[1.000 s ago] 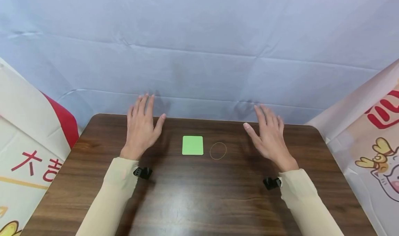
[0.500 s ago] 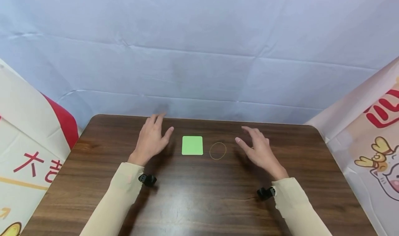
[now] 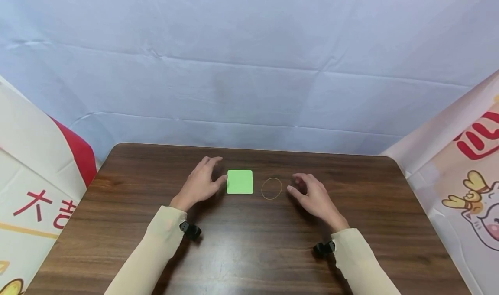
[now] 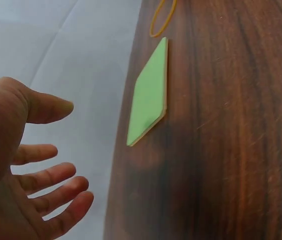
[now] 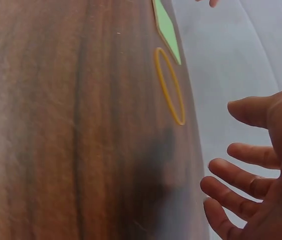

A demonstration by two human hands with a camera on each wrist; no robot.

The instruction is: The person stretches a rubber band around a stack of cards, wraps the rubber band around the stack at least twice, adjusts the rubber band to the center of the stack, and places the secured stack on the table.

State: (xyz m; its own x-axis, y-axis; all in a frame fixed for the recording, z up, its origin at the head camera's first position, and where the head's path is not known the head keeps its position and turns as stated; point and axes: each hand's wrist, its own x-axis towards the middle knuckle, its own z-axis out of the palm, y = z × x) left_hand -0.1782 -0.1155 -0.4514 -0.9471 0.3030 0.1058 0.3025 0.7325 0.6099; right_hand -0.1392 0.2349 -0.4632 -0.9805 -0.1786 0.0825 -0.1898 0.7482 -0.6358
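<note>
A thin green square card with rounded corners (image 3: pixel 240 182) lies flat on the table; the left wrist view shows its pale edge. Just right of it rests a yellow rubber band (image 3: pixel 262 188), spread in a loop. My left hand (image 3: pixel 199 186) hovers at the card's left side, thumb tip overlapping its edge in the head view, fingers apart and loosely bent. On the other side, my right hand (image 3: pixel 315 198) hangs right of the rubber band, thumb pointing toward it. Both hands hold nothing, as the left wrist and right wrist views also show.
The dark wooden table (image 3: pixel 249 251) has its far edge just beyond the hands. Behind it hangs a pale grey-blue cloth (image 3: pixel 241 69). Printed cloths with red characters hang at the left (image 3: pixel 35 165) and right (image 3: pixel 468 178). A small black camera sits on each wrist.
Both hands have drawn inward and back from the table's far edge, the left toward the green card, the right toward the rubber band. Their fingers bend more. Card and band have stayed put.
</note>
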